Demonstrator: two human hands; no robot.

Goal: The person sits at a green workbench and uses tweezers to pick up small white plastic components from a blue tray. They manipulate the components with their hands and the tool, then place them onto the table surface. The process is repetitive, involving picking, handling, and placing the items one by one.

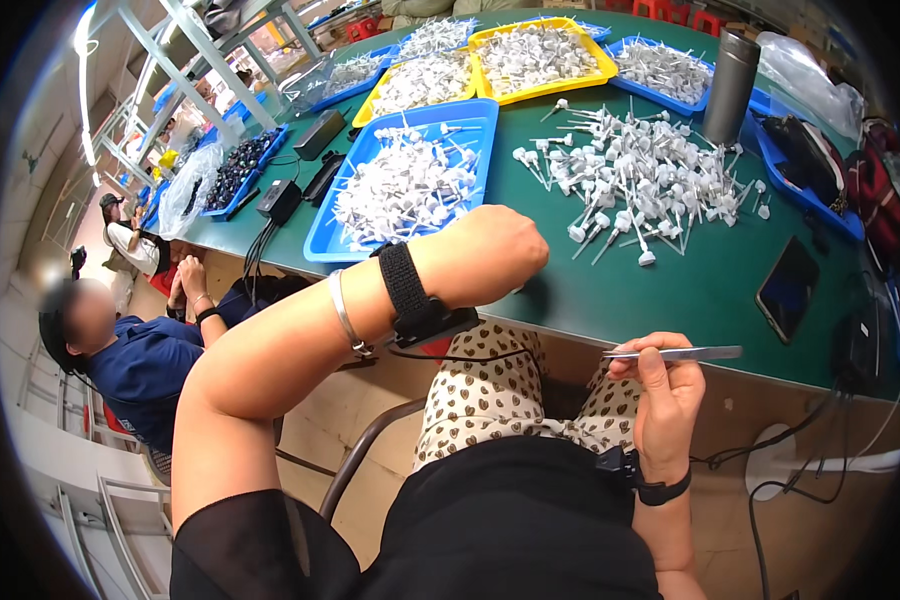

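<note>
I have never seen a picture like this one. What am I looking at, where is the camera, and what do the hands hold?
The camera sits on a person's head and looks down, so the round picture bends at its edges. The forearms entering from below are that person's own. The left hand is a closed fist raised over the edge of the green table; whether it holds anything is hidden. The right hand holds metal tweezers above the lap. On the table lie loose white plastic pump parts, blue trays and yellow trays with more, a metal flask and a dark phone. Another person sits at the left.
</note>
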